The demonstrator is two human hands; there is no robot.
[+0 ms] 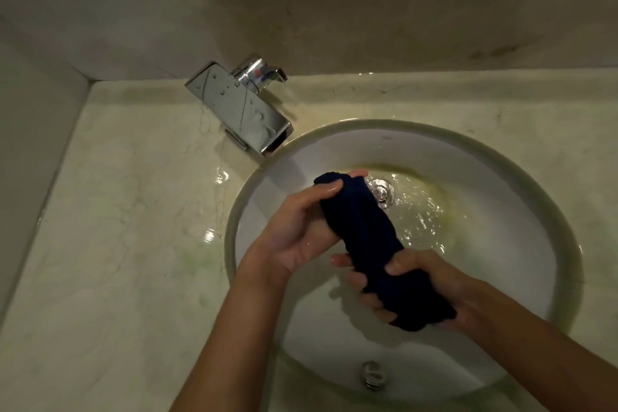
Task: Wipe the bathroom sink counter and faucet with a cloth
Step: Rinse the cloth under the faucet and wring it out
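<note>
Wringing looks like the step in hand: a dark blue cloth (364, 237), rolled into a thick rope, hangs over the middle of the round sink (234, 211), just above the drain (381, 192). The left hand (297, 231) grips the far end, fingers (331, 186) and thumb curled around it; the right hand (431, 291) grips the near end, fingers wrapped tight around the roll. Water ripples in the bottom of the bowl, though no stream shows from the faucet (240, 104), which stands at the back edge of the table (117, 194), beaded with drops.

The main risk, as I judge it, is a cloth left too wet: puddles already shine on the table beside the sink's left rim, and a soaked cloth would only smear more water and leave streaks on the chrome. Twisting while drifting off the bowl's centre would drip onto the table. A slippery grip could let one end fall into the water, undoing the wringing. Dim light may also hide missed stains along the back edge
</note>
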